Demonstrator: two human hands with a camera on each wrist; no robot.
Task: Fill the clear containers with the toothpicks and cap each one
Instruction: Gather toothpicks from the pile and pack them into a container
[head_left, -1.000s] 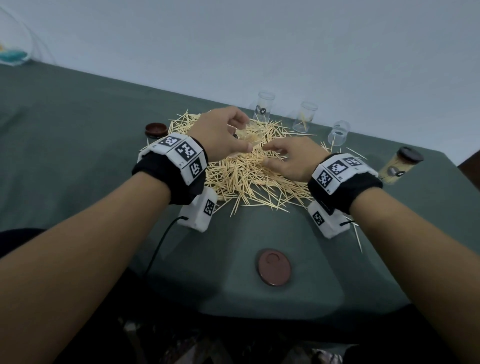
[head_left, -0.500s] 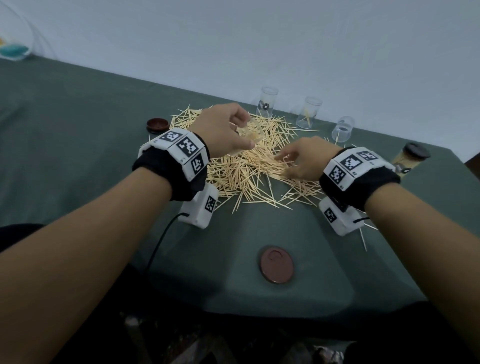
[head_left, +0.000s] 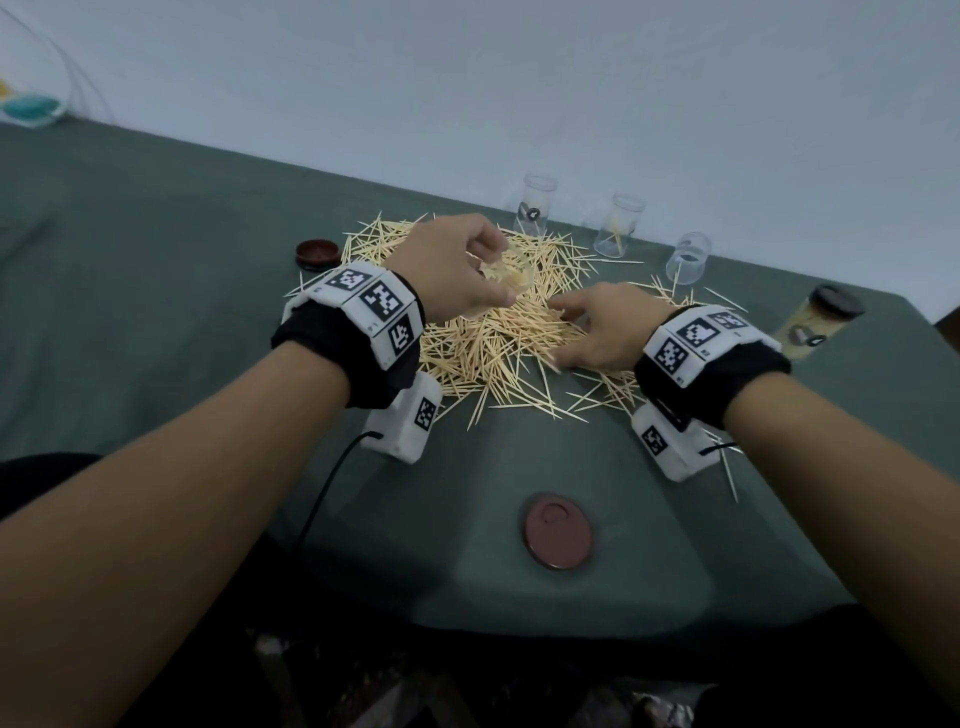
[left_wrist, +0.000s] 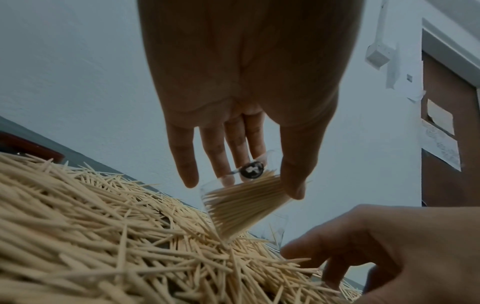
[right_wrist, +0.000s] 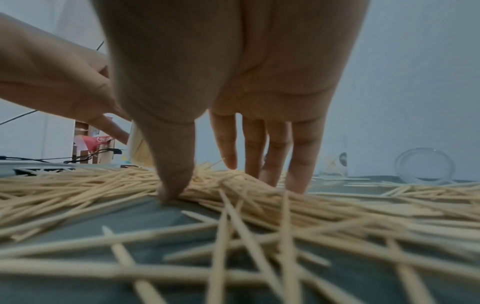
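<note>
— What has changed in the last second?

— My right hand (head_left: 602, 332) has left the container's mouth and dropped onto the toothpick pile (head_left: 483, 332), a little nearer to me. Its thumb and fingers (right_wrist: 298, 164) are spread and pressing into the sticks, raking a bunch together; nothing is pinched yet.

— And the left?

— My left hand (head_left: 457, 270) stays where it was, gripping the clear container (left_wrist: 241, 197) tilted just above the pile, mouth toward my right hand. It looks mostly full already.

— So what does that mean?

— I think I'm fetching another bundle to top this one off. Then it needs a cap: one brown lid (head_left: 558, 530) lies near me, another brown lid (head_left: 317, 253) left of the pile. Three empty containers (head_left: 618, 226) wait behind, and one capped container (head_left: 815, 325) lies on the right.
</note>
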